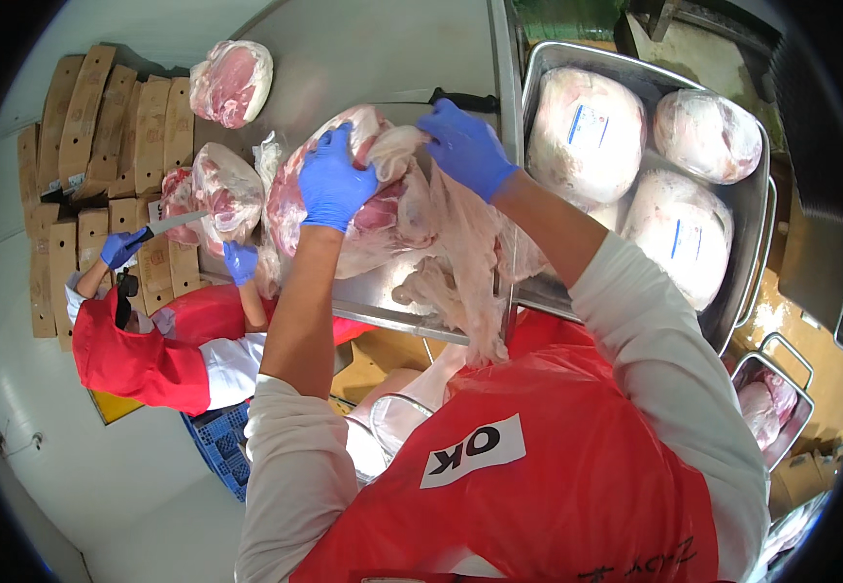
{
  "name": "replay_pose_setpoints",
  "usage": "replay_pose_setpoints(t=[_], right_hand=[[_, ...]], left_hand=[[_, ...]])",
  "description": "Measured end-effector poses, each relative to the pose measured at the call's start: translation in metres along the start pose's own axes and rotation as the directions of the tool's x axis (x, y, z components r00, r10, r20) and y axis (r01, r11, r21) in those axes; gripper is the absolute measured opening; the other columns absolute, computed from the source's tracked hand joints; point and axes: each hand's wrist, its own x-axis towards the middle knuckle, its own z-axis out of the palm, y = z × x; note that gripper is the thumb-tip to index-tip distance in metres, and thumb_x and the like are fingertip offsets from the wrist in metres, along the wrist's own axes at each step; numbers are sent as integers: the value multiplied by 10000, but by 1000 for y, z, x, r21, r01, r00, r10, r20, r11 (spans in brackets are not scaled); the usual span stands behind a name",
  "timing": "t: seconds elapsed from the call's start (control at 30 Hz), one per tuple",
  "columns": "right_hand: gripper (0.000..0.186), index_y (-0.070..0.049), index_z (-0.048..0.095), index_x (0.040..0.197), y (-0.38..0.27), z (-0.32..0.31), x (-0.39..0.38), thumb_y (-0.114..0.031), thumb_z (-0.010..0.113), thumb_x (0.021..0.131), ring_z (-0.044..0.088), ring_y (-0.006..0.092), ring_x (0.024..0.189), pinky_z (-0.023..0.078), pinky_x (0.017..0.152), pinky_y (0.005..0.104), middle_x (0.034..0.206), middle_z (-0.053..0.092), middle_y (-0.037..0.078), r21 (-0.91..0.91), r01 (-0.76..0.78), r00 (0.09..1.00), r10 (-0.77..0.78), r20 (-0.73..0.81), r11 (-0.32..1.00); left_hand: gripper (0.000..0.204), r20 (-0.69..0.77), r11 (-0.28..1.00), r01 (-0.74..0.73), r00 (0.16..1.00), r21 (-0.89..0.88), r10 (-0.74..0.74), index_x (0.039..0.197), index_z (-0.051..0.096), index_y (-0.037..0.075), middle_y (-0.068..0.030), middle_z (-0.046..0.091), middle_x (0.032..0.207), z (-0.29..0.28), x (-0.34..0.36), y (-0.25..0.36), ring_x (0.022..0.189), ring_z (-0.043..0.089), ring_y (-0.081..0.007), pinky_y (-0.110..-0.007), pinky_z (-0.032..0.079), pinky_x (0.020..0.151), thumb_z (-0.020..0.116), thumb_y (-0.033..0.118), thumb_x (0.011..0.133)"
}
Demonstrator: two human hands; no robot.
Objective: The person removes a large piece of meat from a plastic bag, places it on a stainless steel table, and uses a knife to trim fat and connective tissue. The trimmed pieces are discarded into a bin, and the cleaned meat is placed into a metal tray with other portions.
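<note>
A large piece of raw meat (290,187), pink with pale fat, lies on the metal table before me. My left hand (337,180), in a blue glove, presses on its top with the fingers bent over it. Blue-gloved too, my right hand (467,151) pinches the upper end of a pale, thin, crumpled sheet (460,253). I cannot tell whether that sheet is membrane or wrapping. It drapes down over the table's near edge against my red apron. Just beyond my right hand lies a knife with a black handle (465,101).
At left a co-worker holds a knife (177,223) against another piece of meat (227,194). One more piece (232,83) lies farther back. Cardboard boxes (86,121) are stacked leftmost. On the right, a metal tub (747,228) holds several wrapped meat pieces (587,131). A smaller tub (798,428) stands lower right.
</note>
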Motion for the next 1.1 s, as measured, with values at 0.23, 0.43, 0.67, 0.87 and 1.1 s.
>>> replay_pose_setpoints(t=[0.23, 0.43, 0.67, 0.87, 1.1], right_hand=[[288, -80, 687, 1135, 14, 36, 41, -147, 677, 855, 667, 350, 958, 546, 877, 398, 1071, 665, 145, 173, 192, 969, -214, 122, 966], [410, -92, 636, 1258, 87, 24, 48, -251, 684, 883, 616, 362, 1143, 498, 965, 466, 1204, 655, 143, -264, -30, 995, 55, 89, 964], [368, -77, 640, 1169, 117, 37, 47, -249, 693, 849, 635, 319, 1046, 515, 903, 446, 1101, 640, 147, -652, 110, 960, 89, 264, 750], [272, -41, 649, 1102, 98, 32, 47, -210, 645, 888, 674, 390, 1021, 536, 882, 494, 1148, 660, 200, -435, -159, 894, 317, 317, 886], [309, -39, 637, 1137, 19, -94, -71, -230, 697, 901, 707, 336, 789, 543, 717, 415, 882, 699, 205, -77, -384, 887, 391, 245, 920]], left_hand=[[895, 129, 987, 126, 982, 104, -139, 1387, 561, -14, -263, 609, 1300, -1, 10, -23, 1151, 635, -410, -451, 516, 991, 748, 586, 750], [926, 206, 965, 242, 944, 103, -258, 1394, 554, -21, -268, 593, 1266, -5, -3, -17, 1101, 650, -411, -454, 535, 952, 733, 623, 753], [732, 182, 950, 309, 932, 49, -312, 1334, 619, 88, -291, 640, 1157, 4, -29, -24, 998, 658, -460, -503, 536, 886, 718, 586, 807], [779, 235, 908, 414, 878, 61, -416, 1336, 623, 61, -293, 651, 1180, 3, -42, -26, 1045, 658, -444, -489, 527, 921, 673, 645, 824], [846, 236, 844, 504, 856, -186, -459, 1320, 624, -12, -292, 640, 1229, -11, -72, -25, 1134, 644, -418, -440, 507, 984, 709, 647, 796]])
